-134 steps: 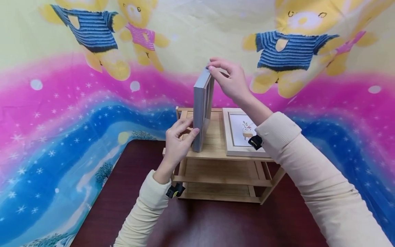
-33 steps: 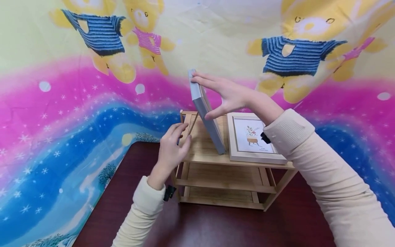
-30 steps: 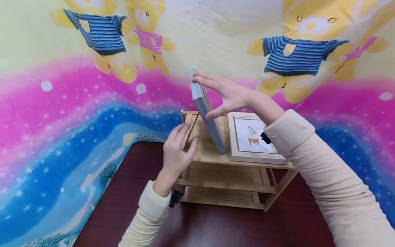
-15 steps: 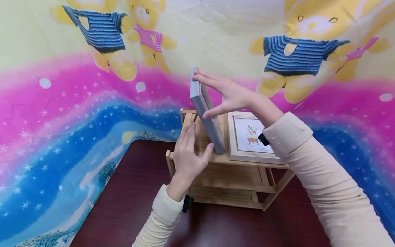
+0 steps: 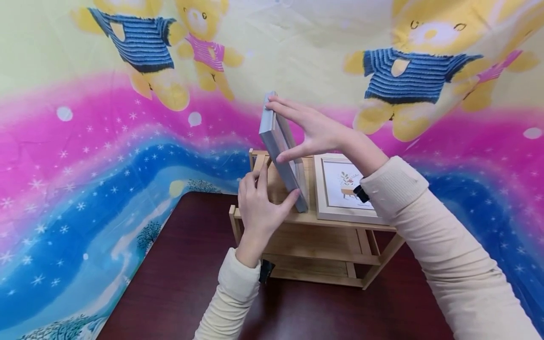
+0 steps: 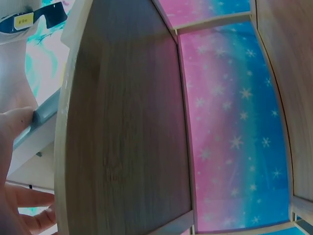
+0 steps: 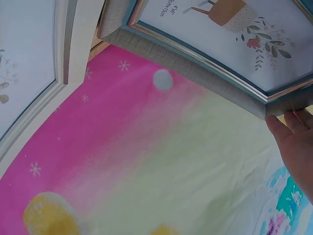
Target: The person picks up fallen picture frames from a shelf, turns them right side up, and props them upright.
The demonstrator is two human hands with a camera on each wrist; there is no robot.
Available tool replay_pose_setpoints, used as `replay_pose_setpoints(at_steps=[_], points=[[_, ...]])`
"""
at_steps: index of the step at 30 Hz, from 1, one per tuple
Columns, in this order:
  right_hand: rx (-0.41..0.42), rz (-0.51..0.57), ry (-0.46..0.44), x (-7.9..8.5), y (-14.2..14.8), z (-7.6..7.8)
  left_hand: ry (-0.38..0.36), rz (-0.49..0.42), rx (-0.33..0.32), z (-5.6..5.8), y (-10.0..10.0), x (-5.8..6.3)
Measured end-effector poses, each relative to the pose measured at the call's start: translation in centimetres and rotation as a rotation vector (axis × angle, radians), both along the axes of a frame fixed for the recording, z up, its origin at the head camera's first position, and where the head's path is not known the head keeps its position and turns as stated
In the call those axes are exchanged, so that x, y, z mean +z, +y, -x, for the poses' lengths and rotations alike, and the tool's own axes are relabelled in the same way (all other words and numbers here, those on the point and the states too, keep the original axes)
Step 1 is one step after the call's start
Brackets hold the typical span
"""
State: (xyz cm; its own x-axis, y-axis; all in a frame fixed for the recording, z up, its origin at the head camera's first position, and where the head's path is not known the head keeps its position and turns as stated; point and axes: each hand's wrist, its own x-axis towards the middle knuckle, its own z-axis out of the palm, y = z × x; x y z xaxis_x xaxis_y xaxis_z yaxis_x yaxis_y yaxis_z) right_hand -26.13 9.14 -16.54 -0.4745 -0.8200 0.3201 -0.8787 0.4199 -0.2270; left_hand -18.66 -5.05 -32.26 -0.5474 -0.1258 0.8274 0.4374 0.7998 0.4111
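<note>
A grey picture frame [image 5: 289,177] stands tilted on the top shelf of a small wooden rack [image 5: 314,243], its upper end leaning left. My right hand [image 5: 316,127] holds it, fingertips over the top edge and thumb lower on the near edge. In the right wrist view its front shows a plant print behind the grey border [image 7: 190,73]. My left hand [image 5: 261,208] has its thumb on the frame's near edge, low down. Its other fingers bend behind the frame, by a thin support strut; whether they touch the strut I cannot tell.
A cream picture frame [image 5: 348,216] lies face up on the top shelf's right side. The rack, with two lower shelves, stands on a dark red table [image 5: 191,283]. Behind hangs a bear-patterned cloth [image 5: 297,47].
Since the earliest frame the picture frame has tipped left at the top and its foot has shifted right. The left hand withdrew, then moved right, its thumb now against the near edge.
</note>
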Motion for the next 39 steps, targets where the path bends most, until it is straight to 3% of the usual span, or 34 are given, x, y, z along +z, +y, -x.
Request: replay_pose_setpoints(at_steps=[12,24,33,36,39], points=[[-0.081,-0.02,0.057,0.1,-0.8,-0.3,-0.018,0.016,0.007,0.6,-0.8,-0.1],[-0.197,0.012,0.109,-0.2,-1.8,-0.7,0.021,-0.016,-0.054,1.0,-2.0,0.0],[-0.23,0.016,0.116,-0.3,-1.7,-0.6,0.168,-0.053,-0.109,0.6,-0.7,0.0],[-0.21,0.052,0.087,-0.5,-1.5,-0.5,0.181,-0.065,-0.127,0.6,0.0,-0.2],[-0.211,0.132,-0.002,-0.7,-1.2,-0.3,0.165,-0.075,-0.13,0.5,0.6,-0.4]])
